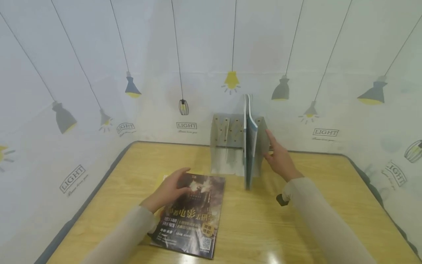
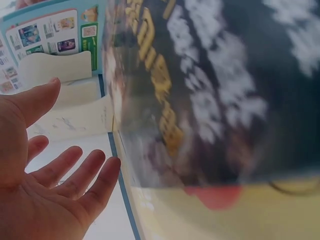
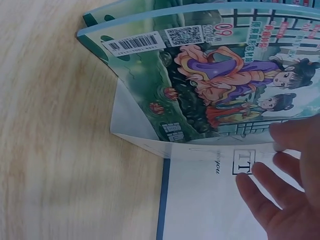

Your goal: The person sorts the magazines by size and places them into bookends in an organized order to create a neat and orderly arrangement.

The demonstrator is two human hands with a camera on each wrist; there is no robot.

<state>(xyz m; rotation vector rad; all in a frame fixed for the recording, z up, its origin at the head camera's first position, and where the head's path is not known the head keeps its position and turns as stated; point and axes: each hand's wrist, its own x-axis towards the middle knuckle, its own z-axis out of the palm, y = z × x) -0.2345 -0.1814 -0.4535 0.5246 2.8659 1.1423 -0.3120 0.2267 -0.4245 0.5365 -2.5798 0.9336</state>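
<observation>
In the head view a dark-covered magazine (image 1: pixel 194 216) with gold lettering lies on the table, a yellow cover edge showing beneath its upper left. Over its left side is my left hand (image 1: pixel 168 190); the left wrist view shows the fingers relaxed, with nothing between them. A white book rack (image 1: pixel 219 146) stands by the back wall. Two thin magazines (image 3: pixel 235 75) stand upright in its right part, the front one with an illustrated green cover. My right hand (image 1: pixel 280 159) holds the rack's right end panel, thumb at the edge and fingers along the outer side.
The wooden table (image 1: pixel 257 227) is bordered by a white wall covering (image 1: pixel 204 44) printed with hanging lamps. Its dark lower edge runs along the back and both sides. The rack's left slots have upright dividers (image 1: pixel 226 132).
</observation>
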